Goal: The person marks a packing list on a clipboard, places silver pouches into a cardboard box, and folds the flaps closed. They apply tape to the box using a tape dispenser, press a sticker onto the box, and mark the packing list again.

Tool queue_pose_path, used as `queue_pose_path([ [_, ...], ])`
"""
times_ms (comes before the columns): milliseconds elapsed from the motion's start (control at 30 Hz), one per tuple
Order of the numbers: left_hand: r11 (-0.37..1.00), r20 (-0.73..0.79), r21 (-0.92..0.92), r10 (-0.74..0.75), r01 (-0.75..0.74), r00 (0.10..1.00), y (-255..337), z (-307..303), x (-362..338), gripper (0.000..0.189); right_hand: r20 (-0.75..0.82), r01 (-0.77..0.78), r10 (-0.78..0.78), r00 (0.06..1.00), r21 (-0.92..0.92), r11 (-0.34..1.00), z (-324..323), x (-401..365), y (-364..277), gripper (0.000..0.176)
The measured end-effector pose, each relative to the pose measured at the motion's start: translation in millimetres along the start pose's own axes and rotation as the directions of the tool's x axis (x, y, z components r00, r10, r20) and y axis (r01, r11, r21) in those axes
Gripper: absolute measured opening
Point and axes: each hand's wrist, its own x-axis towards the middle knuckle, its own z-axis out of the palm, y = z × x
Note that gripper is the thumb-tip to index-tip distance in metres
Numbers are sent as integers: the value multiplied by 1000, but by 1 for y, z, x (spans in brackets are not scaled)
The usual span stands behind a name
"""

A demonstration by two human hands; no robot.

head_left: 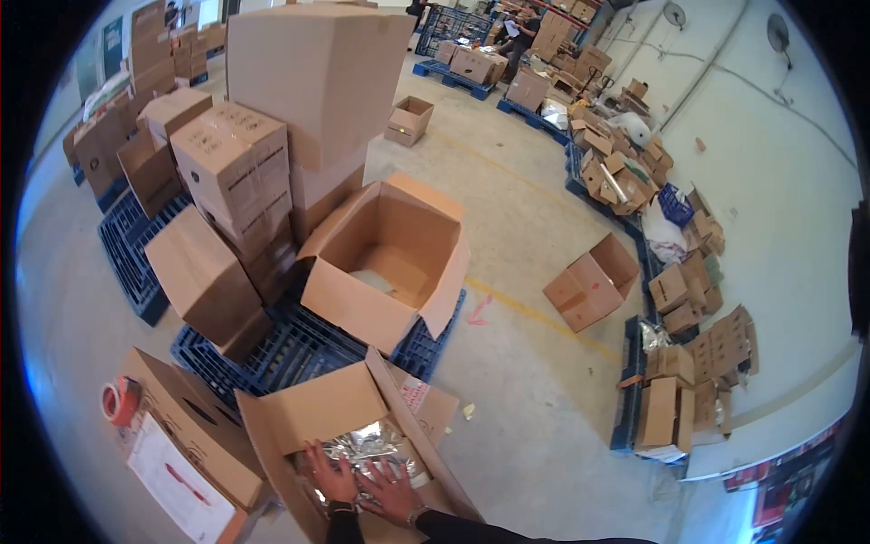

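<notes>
An open cardboard box (335,399) stands at the bottom centre with its flaps up. Inside it lies shiny silver foil packaging (370,441). My left hand (331,473) rests flat on the foil with its fingers spread. Beside it my right hand (390,492) also presses on the foil, fingers apart. Neither hand grips anything. To the left, a closed box carries white paper (177,480) with a red pen (188,485) on it, and a red tape dispenser (120,401) sits at that box's edge.
A large open box (388,245) sits on a blue pallet (304,349) ahead. Tall stacked boxes (308,82) rise at the left. Another open box (591,283) is on the floor at the right. Boxes line the right wall. A person (519,41) stands far back.
</notes>
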Motion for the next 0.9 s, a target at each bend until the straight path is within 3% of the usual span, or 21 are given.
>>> queue_pose_path([
  [67, 996, -80, 73, 57, -51, 995, 0, 1, -4, 68, -59, 8, -2, 998, 88, 996, 0, -11, 7, 65],
  [133, 998, -78, 65, 29, -24, 997, 7, -2, -3, 67, -273, 84, -41, 961, 145, 986, -20, -25, 13, 61],
  [167, 998, -93, 59, 33, -28, 995, 6, -1, -3, 67, -506, 179, -86, 858, 139, 974, -47, -34, 13, 54],
  [200, 998, -104, 59, 28, -22, 994, 3, 1, -4, 67, -627, 271, -31, 779, 292, 917, -61, -36, 32, 48],
  [300, 999, -132, 45, 2, 4, 991, 3, 7, 0, 65, -608, 34, 175, 774, 317, 948, -130, -38, 108, 39],
  [333, 996, -209, 55, 76, -66, 975, -12, 21, -1, 64, -493, -92, 273, 826, 360, 928, -132, -29, 131, 41],
  [367, 997, -167, 74, 20, -8, 986, -9, 21, 1, 62, -477, -13, 131, 869, 243, 970, -113, -14, 150, 47],
  [400, 991, -143, 128, -19, 38, 989, -1, 16, 5, 57, -266, -1, 98, 959, 343, 940, -82, -10, 152, 53],
  [433, 986, -129, 163, -9, 30, 992, -4, 19, 3, 54, -92, -68, 222, 971, 783, 618, -40, -21, 143, 55],
  [467, 979, -122, 202, 33, -7, 992, -8, 18, 5, 54, 82, -119, 266, 960, 985, 125, -8, -11, 129, 57],
  [500, 974, -117, 226, 49, -22, 992, -9, 16, 8, 53, 109, -137, 249, 962, 985, 101, -6, 4, 108, 57],
  [533, 969, -110, 248, 41, -13, 993, -9, 15, 9, 53, -58, -81, 275, 960, 880, 469, -18, 19, 84, 57],
  [567, 982, -139, 188, 62, -36, 988, -14, 20, 7, 52, -230, -40, 238, 944, 633, 773, -16, 24, 65, 58],
  [600, 990, -171, 125, 81, -60, 982, -16, 22, 7, 51, -224, -43, 240, 945, 641, 766, -10, 26, 51, 58],
  [633, 994, -178, -17, 103, -108, 979, -22, 20, 7, 47, -182, -203, 309, 934, 441, 874, -5, 33, 40, 59],
  [667, 994, -178, -13, 103, -107, 979, -7, 8, 6, 47, -154, -355, 387, 909, 203, 913, -2, 36, 33, 61],
  [700, 895, -272, -446, -153, 17, 950, 12, -5, 2, 45, -178, -365, 392, 903, 169, 916, 4, 38, 33, 63],
  [733, 600, -244, -798, -412, 60, 878, 35, -24, 4, 44, -183, -364, 394, 901, 175, 915, 6, 47, 31, 63],
  [800, 677, -271, -735, -356, 47, 894, 65, -74, -18, 44, -190, -424, 428, 883, 66, 903, 8, 45, 27, 59],
  [867, 930, -337, -326, 55, -171, 940, 71, -118, -35, 43, -185, -432, 437, 880, 67, 899, 9, 45, 28, 59],
  [900, 934, -335, -313, 61, -172, 940, 59, -135, -43, 43, -198, -424, 427, 882, 58, 904, 8, 45, 29, 59],
])
